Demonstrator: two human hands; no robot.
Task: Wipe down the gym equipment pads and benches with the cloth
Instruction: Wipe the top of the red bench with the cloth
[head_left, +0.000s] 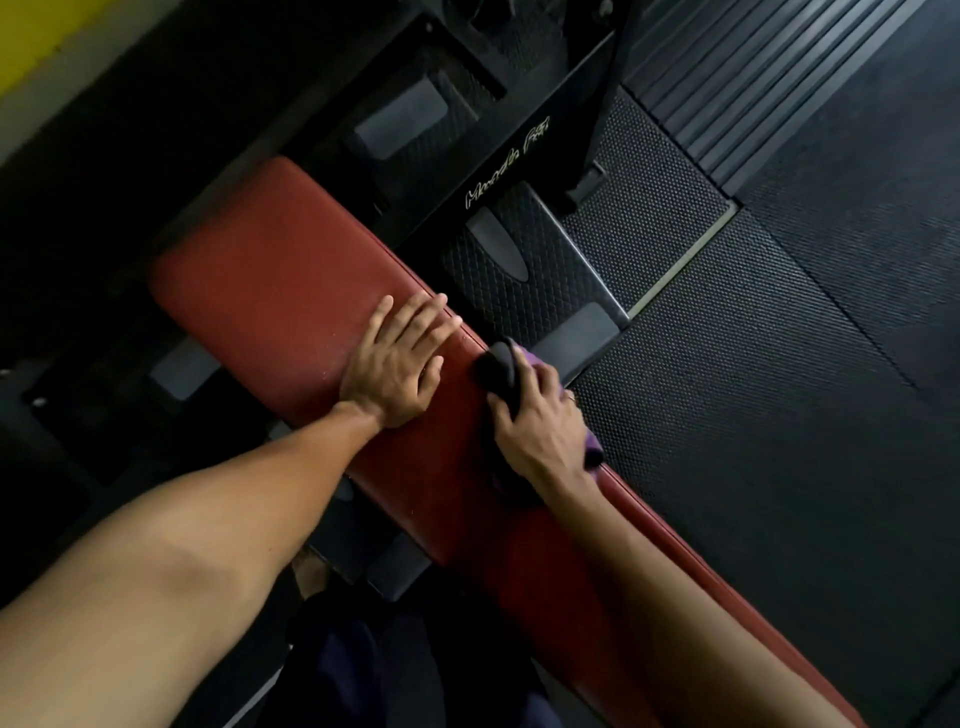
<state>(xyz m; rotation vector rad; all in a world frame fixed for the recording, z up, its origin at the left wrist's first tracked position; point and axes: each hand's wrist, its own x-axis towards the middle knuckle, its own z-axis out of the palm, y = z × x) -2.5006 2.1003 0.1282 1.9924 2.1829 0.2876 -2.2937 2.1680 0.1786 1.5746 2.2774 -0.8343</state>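
Note:
A long red padded bench (270, 270) runs diagonally from the upper left to the lower right of the head view. My left hand (397, 364) lies flat on its top with the fingers straight and spread. My right hand (543, 421) grips a bunched cloth (501, 371), black with purple showing at its edges, against the bench's right edge. Part of the cloth is hidden under my fingers and palm.
A black machine frame (519, 171) with white lettering stands just beyond the bench, with textured black foot plates (649, 213) beside it. Dark rubber floor mats (805, 415) spread to the right. Metal bench supports (184, 369) show on the left, and a yellow wall strip (31, 47) at the top left.

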